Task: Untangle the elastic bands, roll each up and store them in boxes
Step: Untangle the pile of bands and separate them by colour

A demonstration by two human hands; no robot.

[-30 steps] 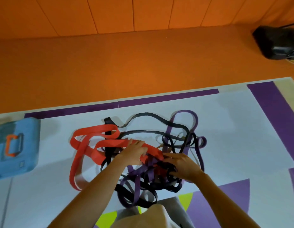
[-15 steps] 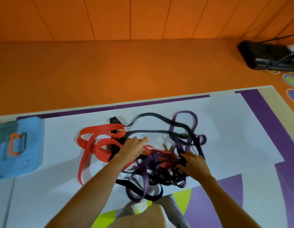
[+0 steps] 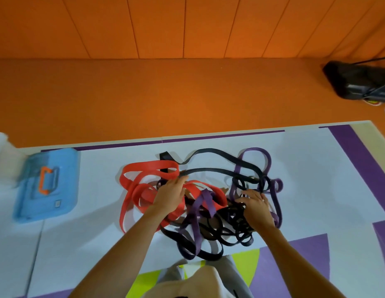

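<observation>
hands: 2, left hand (image 3: 169, 197), right hand (image 3: 257, 208) | blue box (image 3: 47, 186): 1 | band colours: 3, red band (image 3: 148, 166), black band (image 3: 215, 151), purple band (image 3: 254, 150); count per colour unclear in the tangle | black device (image 3: 359, 82): 1
</observation>
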